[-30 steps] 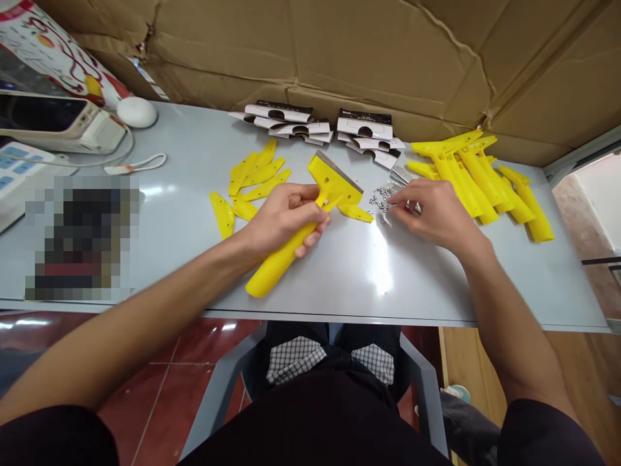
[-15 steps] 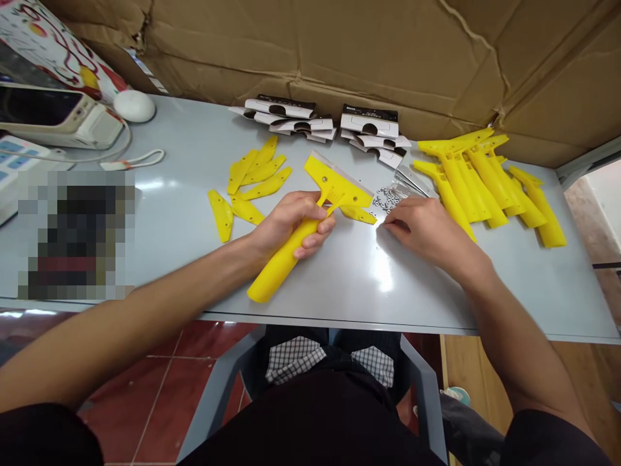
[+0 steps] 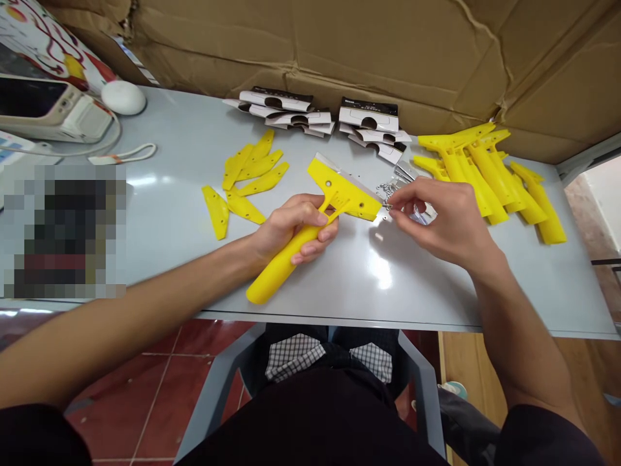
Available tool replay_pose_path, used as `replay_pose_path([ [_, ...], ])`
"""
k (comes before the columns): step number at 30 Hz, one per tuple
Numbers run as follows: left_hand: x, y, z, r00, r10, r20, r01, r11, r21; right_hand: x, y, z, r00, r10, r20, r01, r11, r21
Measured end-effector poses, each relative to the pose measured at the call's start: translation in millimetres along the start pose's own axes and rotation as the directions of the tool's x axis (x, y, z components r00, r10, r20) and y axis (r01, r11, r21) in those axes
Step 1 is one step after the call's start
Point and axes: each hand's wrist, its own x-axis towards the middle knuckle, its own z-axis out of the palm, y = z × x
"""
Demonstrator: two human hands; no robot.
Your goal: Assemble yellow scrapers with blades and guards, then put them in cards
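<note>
Pale table (image 3: 320,291) before brown cardboard (image 3: 378,45), yellow scraper (image 3: 347,194) over table centre, handle (image 3: 275,268) gripped in left hand (image 3: 291,221), right hand (image 3: 441,210) at small metal parts (image 3: 385,189), whether pinching one cannot be told

Yellow plastic scraper (image 3: 345,193) with wide two-holed head
Held aslant, handle end nearest, head's right corner beside small silvery metal fasteners (image 3: 386,189).
</note>
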Motion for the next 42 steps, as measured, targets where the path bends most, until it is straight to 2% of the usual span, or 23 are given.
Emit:
replay_pose_path([
  [3,-1,-1,0.6,1.0,0.015,-0.012,-0.014,1.0,0.027,-1,-8,2,0.996,0.036,-0.088,-0.026,0.994,0.11],
  [6,-2,-2,4.2,0.999,0.038,-0.015,-0.037,0.998,0.053,-3,-12,10,0.991,0.049,-0.123,-0.023,0.979,0.205],
  [12,-5,-2,16.8,0.986,0.109,-0.127,-0.1,0.992,0.075,-7,-17,28,0.983,0.015,-0.181,0.03,0.97,0.241],
  [19,-4,-3,22.4,0.98,0.147,-0.136,-0.117,0.971,0.208,-8,-25,33,0.984,0.067,-0.165,-0.032,0.977,0.21],
  [28,-5,-3,26.2,0.974,0.201,-0.11,-0.155,0.933,0.326,-11,-26,33,0.988,0.068,-0.138,-0.043,0.984,0.175],
  [37,-6,-6,26.0,0.971,0.214,-0.105,-0.165,0.922,0.351,-10,-25,33,0.989,-0.01,-0.146,0.031,0.99,0.139],
  [42,-5,-5,26.1,0.973,0.197,-0.118,-0.142,0.92,0.366,-10,-25,34,0.988,0.023,-0.151,-0.007,0.994,0.108],
])
